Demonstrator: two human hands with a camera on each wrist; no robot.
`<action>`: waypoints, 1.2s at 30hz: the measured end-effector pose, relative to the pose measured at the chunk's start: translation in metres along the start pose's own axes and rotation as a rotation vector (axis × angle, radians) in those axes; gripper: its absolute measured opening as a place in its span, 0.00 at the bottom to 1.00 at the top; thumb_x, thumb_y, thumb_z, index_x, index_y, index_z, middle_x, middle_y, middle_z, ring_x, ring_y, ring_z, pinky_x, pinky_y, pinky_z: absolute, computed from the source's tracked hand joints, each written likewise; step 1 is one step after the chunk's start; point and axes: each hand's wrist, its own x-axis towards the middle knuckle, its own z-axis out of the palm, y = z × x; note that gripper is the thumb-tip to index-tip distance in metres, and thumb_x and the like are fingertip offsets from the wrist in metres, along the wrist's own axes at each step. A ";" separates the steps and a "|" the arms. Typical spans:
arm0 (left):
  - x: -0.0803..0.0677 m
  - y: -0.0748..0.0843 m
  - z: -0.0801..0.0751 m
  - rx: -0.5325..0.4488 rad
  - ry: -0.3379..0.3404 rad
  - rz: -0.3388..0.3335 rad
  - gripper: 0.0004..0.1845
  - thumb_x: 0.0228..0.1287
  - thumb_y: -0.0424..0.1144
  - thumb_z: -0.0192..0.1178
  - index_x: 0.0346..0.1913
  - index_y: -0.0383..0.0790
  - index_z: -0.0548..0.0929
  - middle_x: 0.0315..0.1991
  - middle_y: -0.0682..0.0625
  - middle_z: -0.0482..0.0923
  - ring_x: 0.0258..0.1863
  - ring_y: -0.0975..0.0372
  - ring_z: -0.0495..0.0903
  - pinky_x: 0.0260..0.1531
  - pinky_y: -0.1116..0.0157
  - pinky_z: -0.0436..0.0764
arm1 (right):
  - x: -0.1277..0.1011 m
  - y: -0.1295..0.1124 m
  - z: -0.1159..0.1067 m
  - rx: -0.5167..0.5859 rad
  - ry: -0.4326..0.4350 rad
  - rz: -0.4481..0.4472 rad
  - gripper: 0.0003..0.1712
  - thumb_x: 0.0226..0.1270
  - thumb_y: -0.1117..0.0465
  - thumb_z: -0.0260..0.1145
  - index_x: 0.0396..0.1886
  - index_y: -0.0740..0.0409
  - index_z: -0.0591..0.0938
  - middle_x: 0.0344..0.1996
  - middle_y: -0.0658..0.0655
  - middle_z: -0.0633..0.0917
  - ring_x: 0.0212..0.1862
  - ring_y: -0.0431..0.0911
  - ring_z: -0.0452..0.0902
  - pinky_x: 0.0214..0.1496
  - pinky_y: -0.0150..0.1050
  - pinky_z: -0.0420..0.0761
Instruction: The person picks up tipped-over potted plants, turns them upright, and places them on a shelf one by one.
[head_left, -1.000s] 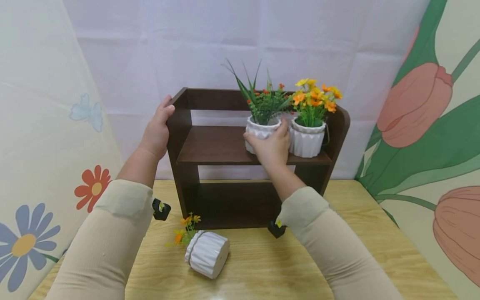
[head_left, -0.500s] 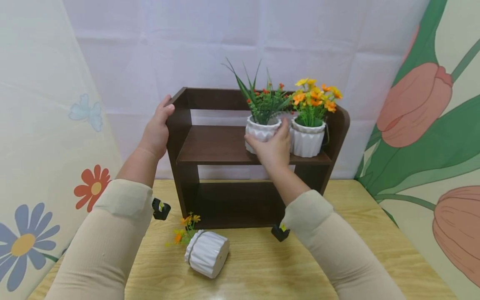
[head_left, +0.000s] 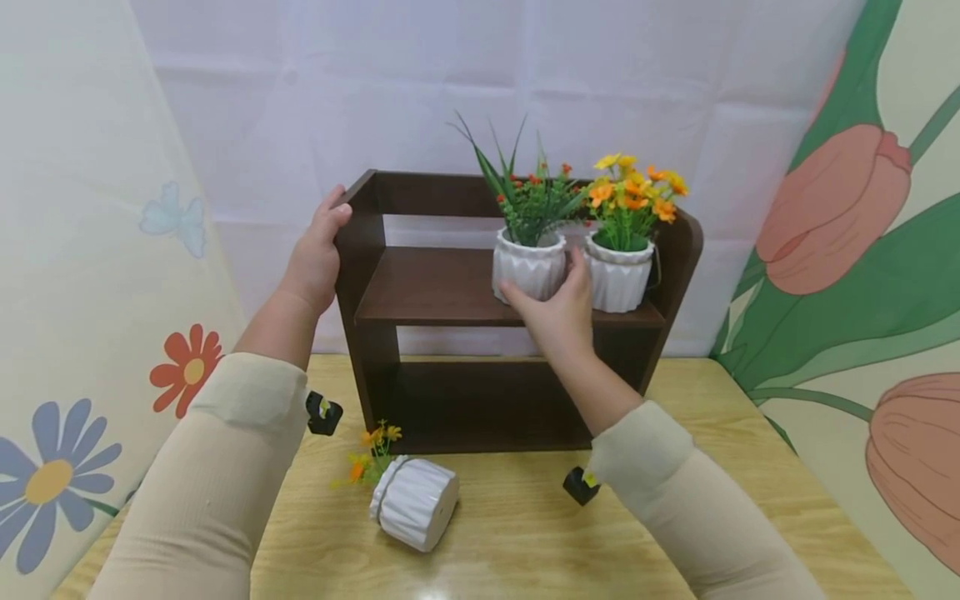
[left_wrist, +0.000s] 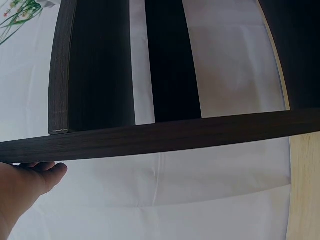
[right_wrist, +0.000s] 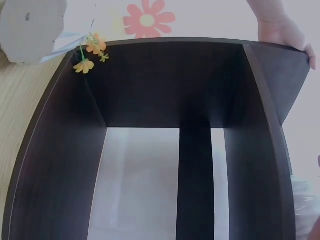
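Observation:
A dark brown two-tier shelf (head_left: pixel 435 287) stands on the table. My left hand (head_left: pixel 313 258) holds the upper corner of its left side panel, and the right wrist view shows fingertips over that edge. On the upper tier, a white pot (head_left: pixel 528 265) with grassy leaves and red blooms stands upright. My right hand (head_left: pixel 558 312) is loosely spread at its front right, thumb near the front, fingers beside it. Immediately right is another white pot (head_left: pixel 618 279) with yellow-orange flowers. A third white flower pot (head_left: pixel 412 504) lies on its side before the shelf.
The wooden table (head_left: pixel 525 533) extends around the shelf. Behind hangs a white cloth (head_left: pixel 420 83), with flower-patterned panels on both sides. A black wrist camera (head_left: pixel 581 485) sits below the right cuff, and another wrist camera (head_left: pixel 324 414) is by the left cuff.
My right hand has loosened from the red-bloomed pot and shifted slightly right and down, exposing more of its front. My left hand keeps its place on the shelf.

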 end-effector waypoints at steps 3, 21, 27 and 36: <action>0.000 0.000 0.000 0.013 0.007 -0.004 0.31 0.75 0.56 0.31 0.78 0.66 0.42 0.79 0.47 0.45 0.55 0.66 0.64 0.56 0.66 0.63 | -0.004 0.001 -0.002 0.042 -0.018 -0.032 0.60 0.50 0.47 0.77 0.76 0.61 0.53 0.72 0.63 0.63 0.72 0.54 0.59 0.74 0.47 0.61; 0.001 0.000 0.001 0.013 0.017 -0.012 0.31 0.75 0.56 0.31 0.78 0.66 0.42 0.79 0.49 0.44 0.61 0.61 0.61 0.65 0.59 0.60 | -0.041 0.000 -0.015 0.006 -0.234 -0.026 0.58 0.57 0.42 0.72 0.78 0.51 0.49 0.76 0.57 0.56 0.77 0.52 0.50 0.76 0.56 0.53; 0.000 0.000 0.001 0.014 0.015 -0.013 0.31 0.75 0.56 0.31 0.78 0.65 0.43 0.79 0.49 0.44 0.64 0.59 0.60 0.68 0.57 0.58 | -0.053 0.003 -0.016 0.038 -0.285 -0.035 0.58 0.57 0.45 0.73 0.78 0.51 0.48 0.76 0.57 0.57 0.76 0.51 0.51 0.75 0.53 0.58; 0.001 0.001 0.001 0.015 0.018 -0.010 0.31 0.75 0.56 0.31 0.78 0.65 0.43 0.79 0.50 0.43 0.66 0.57 0.58 0.70 0.55 0.55 | -0.067 0.014 -0.011 0.037 -0.307 -0.114 0.58 0.56 0.47 0.74 0.78 0.53 0.50 0.74 0.58 0.59 0.75 0.51 0.54 0.75 0.54 0.58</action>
